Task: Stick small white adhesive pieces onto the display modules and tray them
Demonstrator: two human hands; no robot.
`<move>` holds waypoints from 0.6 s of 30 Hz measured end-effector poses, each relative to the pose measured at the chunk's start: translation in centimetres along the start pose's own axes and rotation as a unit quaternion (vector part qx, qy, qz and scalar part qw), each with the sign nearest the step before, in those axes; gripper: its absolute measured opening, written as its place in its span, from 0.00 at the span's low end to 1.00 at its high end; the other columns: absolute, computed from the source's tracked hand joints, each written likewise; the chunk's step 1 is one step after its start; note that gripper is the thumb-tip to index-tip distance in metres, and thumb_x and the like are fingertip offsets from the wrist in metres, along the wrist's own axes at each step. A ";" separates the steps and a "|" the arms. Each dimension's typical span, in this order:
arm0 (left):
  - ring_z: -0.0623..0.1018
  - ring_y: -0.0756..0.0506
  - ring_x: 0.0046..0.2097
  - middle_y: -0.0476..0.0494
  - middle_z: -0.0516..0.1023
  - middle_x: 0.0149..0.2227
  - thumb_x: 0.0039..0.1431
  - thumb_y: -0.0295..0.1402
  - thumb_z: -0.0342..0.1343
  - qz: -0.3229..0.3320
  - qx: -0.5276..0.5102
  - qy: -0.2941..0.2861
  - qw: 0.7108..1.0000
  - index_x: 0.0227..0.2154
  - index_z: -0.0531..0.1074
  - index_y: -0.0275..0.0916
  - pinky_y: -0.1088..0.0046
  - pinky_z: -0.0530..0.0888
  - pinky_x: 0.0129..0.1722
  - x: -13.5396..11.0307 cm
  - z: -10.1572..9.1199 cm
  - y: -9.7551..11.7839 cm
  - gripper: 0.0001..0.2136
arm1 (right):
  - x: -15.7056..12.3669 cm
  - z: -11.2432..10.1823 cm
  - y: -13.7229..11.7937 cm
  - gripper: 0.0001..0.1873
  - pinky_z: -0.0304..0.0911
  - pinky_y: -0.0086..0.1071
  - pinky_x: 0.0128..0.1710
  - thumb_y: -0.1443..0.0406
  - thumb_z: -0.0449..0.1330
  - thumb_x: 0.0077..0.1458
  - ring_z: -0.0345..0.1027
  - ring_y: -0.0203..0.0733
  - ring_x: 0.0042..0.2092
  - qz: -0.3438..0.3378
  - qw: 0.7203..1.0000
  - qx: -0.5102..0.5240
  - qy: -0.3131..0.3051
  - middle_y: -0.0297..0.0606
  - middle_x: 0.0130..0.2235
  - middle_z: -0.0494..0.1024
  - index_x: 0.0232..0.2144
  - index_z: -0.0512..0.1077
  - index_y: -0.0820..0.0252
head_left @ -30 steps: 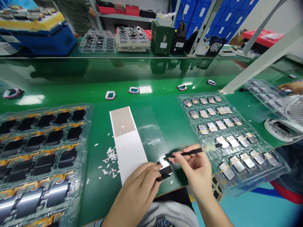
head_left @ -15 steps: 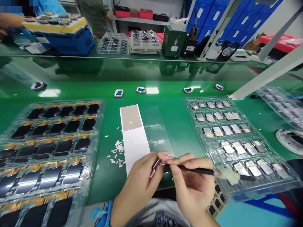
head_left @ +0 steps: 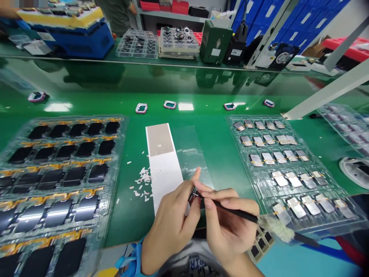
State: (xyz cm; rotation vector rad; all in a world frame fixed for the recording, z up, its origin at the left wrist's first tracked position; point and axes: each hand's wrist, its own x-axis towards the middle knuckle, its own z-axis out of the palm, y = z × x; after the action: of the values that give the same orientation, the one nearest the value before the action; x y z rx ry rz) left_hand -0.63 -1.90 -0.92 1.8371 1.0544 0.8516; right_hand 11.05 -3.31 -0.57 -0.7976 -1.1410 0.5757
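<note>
My left hand [head_left: 173, 215] is closed around a small dark part [head_left: 192, 197], pinched between thumb and fingers; its kind is mostly hidden by my fingers. My right hand [head_left: 232, 215] grips slim black tweezers [head_left: 236, 211], wrapped midway in pale fuzzy material. Their thin tip meets the dark part at my left fingertips. Just beyond my hands lies a white strip [head_left: 164, 173] with a beige patch at its far end. Beside it is a clear film sheet [head_left: 190, 150]. Small white scraps [head_left: 144, 179] are scattered left of the strip.
A clear tray [head_left: 122, 134] of black screens with orange flex cables lies left. Another clear tray [head_left: 245, 169], at right, holds silver parts. Several small pink-edged frames, one here [head_left: 141, 108], line the back. A white post [head_left: 323, 94] slants in from the right.
My left index finger has lifted and now points up. The tweezers tilt more steeply, their rear end lower, with the tip still at the dark part. The camera view has shifted slightly.
</note>
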 end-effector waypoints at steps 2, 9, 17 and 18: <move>0.78 0.45 0.49 0.40 0.74 0.57 0.71 0.31 0.41 0.005 -0.006 0.000 1.000 0.68 0.53 0.42 0.70 0.75 0.51 0.0 0.0 0.0 0.24 | 0.0 0.0 0.0 0.16 0.81 0.43 0.45 0.81 0.56 0.59 0.80 0.43 0.45 0.005 1.000 -0.006 0.002 0.36 0.37 0.78 0.43 0.66 0.57; 0.78 0.45 0.51 0.41 0.73 0.60 0.72 0.30 0.40 0.013 -0.011 0.003 1.000 0.68 0.52 0.44 0.68 0.74 0.53 -0.1 0.1 -0.2 0.24 | -0.1 0.1 -0.1 0.14 0.81 0.43 0.44 0.78 0.57 0.61 0.80 0.43 0.44 0.017 0.999 -0.036 0.009 0.34 0.36 0.77 0.42 0.65 0.54; 0.78 0.44 0.52 0.40 0.72 0.60 0.72 0.31 0.39 0.010 -0.007 0.002 1.000 0.68 0.52 0.44 0.67 0.74 0.54 -0.2 0.0 -0.3 0.23 | -0.1 0.0 -0.1 0.16 0.80 0.41 0.46 0.80 0.56 0.60 0.80 0.42 0.46 0.014 1.000 -0.020 0.001 0.35 0.37 0.77 0.42 0.65 0.56; 0.78 0.44 0.52 0.40 0.72 0.60 0.72 0.31 0.39 0.011 -0.007 0.001 1.000 0.69 0.52 0.45 0.67 0.74 0.54 -0.2 0.0 -0.3 0.24 | -0.2 0.0 -0.1 0.16 0.80 0.41 0.47 0.80 0.56 0.60 0.80 0.42 0.46 0.013 1.000 -0.019 0.001 0.35 0.37 0.77 0.42 0.65 0.56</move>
State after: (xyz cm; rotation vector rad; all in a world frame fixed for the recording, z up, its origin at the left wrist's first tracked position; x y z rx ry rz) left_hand -0.86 -2.01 -1.21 1.8389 1.0286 0.8721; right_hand 10.99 -3.48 -0.59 -0.8464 -1.1435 0.5766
